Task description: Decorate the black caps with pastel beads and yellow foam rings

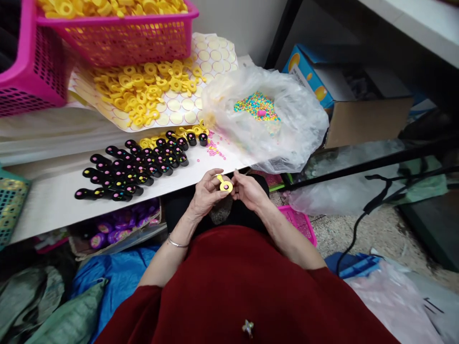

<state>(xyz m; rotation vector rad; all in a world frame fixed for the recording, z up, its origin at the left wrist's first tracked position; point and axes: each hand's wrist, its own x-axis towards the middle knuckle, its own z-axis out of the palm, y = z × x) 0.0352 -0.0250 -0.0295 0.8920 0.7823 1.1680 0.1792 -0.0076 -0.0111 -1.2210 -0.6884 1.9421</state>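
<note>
My left hand (206, 191) and my right hand (248, 190) meet over my lap at the front edge of the white shelf (53, 200). Both pinch a small yellow ring-shaped plastic piece (225, 185) with a pink bead at its centre. Several black caps with coloured beads (136, 167) lie in rows on the shelf just beyond my left hand. A clear plastic bag (265, 119) holds a heap of pastel beads (256, 106) beyond my right hand. Loose pink beads (215, 148) are scattered near the bag.
A heap of yellow rings (143, 91) lies on a sheet of round stickers. Pink baskets (118, 33) stand at the back left, one full of yellow pieces. A blue cardboard box (344, 95) sits at the right, a black cable (362, 215) runs over the floor.
</note>
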